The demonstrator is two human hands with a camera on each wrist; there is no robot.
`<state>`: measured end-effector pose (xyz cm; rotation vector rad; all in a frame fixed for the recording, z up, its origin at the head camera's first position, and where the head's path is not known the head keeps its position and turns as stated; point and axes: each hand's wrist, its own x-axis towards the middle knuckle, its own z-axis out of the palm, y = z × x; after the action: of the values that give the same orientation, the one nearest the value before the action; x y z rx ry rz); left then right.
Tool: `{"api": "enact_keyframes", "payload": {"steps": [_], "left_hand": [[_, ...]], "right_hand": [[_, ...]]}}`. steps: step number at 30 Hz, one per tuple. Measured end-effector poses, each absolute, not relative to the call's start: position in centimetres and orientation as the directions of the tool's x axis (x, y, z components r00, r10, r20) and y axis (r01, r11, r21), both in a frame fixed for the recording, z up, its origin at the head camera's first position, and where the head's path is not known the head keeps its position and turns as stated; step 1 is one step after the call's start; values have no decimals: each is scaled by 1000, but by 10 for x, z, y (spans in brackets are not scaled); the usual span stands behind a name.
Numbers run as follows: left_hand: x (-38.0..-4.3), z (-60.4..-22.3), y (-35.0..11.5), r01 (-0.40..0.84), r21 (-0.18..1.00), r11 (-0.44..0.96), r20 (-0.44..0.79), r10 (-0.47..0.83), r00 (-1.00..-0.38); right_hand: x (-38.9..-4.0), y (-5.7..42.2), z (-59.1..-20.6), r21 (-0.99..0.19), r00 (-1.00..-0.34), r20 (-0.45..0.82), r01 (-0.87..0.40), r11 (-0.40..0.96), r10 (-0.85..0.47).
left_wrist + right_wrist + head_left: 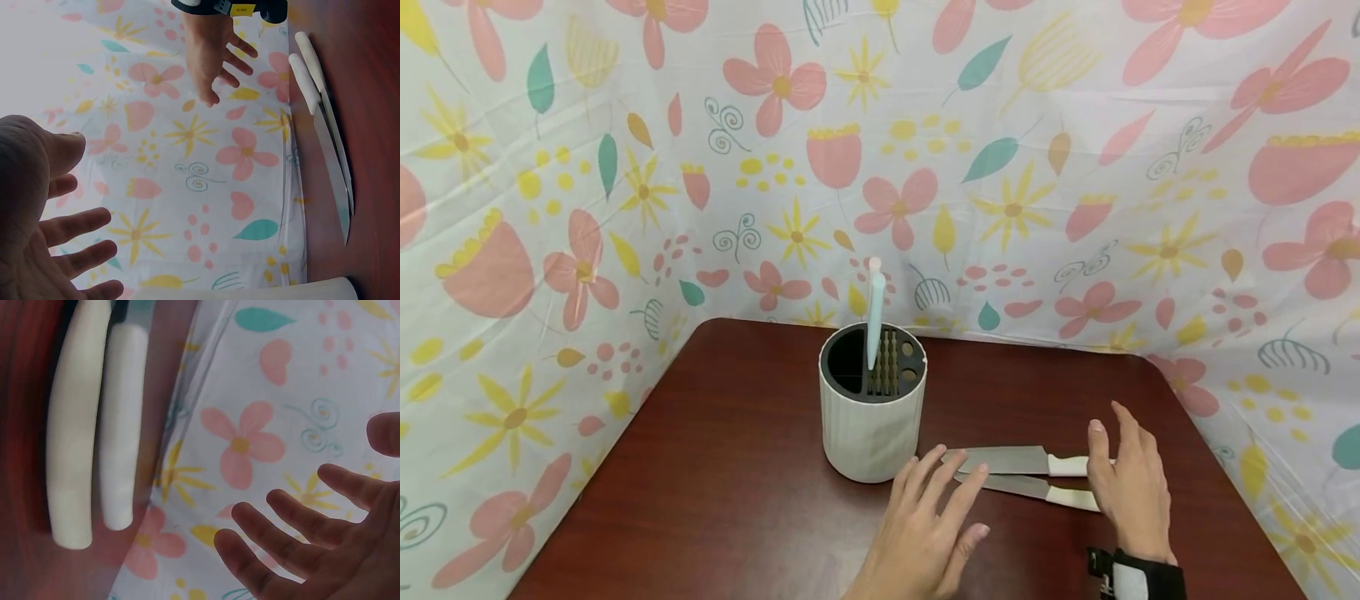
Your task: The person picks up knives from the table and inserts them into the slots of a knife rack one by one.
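Two kitchen knives with white handles lie side by side on the table, blades pointing left. The farther knife (1063,465) has a broad blade; the nearer knife (1071,497) is narrower. My right hand (1131,492) hovers by the handle ends, fingers spread and holding nothing. In the right wrist view the two handles (75,437) lie apart from the fingers. My left hand (925,525), fingers spread, is in front of the blade tips and overlaps them in the head view. Behind it stands a white ribbed knife block (872,437) with a pale blue handle (876,312) sticking up from it.
The knife block's dark top (846,358) has a large opening on the left, wavy slots in the middle and round holes on the right. A reddish-brown table (715,475) lies beneath everything. A flower-patterned cloth (1015,267) hangs around its back and sides.
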<state>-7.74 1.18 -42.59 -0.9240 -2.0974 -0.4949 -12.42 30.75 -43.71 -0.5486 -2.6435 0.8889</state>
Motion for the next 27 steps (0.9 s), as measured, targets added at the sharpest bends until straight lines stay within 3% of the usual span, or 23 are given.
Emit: {"api": "enact_keyframes", "payload": {"steps": [13,21,27], "left_hand": [[-73,-429,20,766,38,641,752,487,-445],[-73,-427,24,788,-25,615,787,498,-364],[-70,-427,26,782,-20,623,754,523,-397]], "right_hand": [[-138,344,-454,-563,-878,18,387,730,479],[-148,358,-454,-529,-895,-140,428,733,423],[-154,366,-461,-514,-879,-225,473,716,420]]}}
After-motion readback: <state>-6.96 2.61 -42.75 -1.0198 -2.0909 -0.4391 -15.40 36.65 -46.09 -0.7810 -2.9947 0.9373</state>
